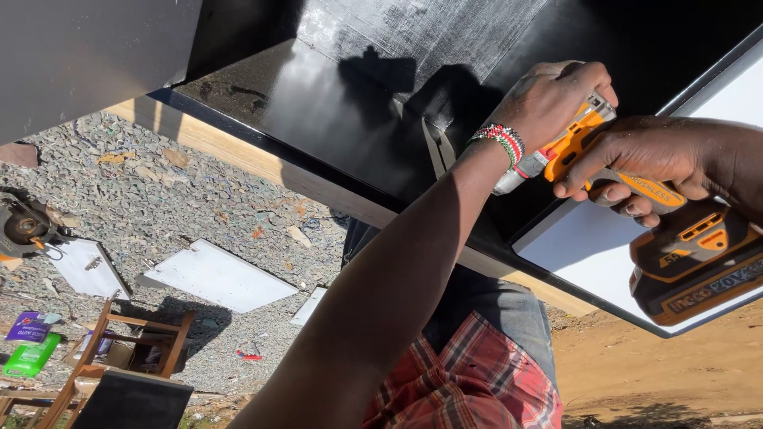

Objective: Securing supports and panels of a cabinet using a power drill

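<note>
My right hand point(636, 163) comes in from the right and grips the handle of an orange and black cordless drill point(691, 254). Its battery pack hangs at the lower right. My left hand point(556, 99), with a beaded wristband, is closed over the drill's front end and presses it toward a glossy black board point(342, 119). The drill's tip is hidden under my left hand. A white panel with a dark edge point(604, 246) lies just below the drill.
Grey gravel ground lies at the left with two white panels point(218, 274) point(83, 266), a power saw point(24, 226), a wooden stool point(135, 342), a green bottle point(32, 355) and a purple packet point(30, 326). A red plaid shirt point(477, 381) and grey jeans show below the board.
</note>
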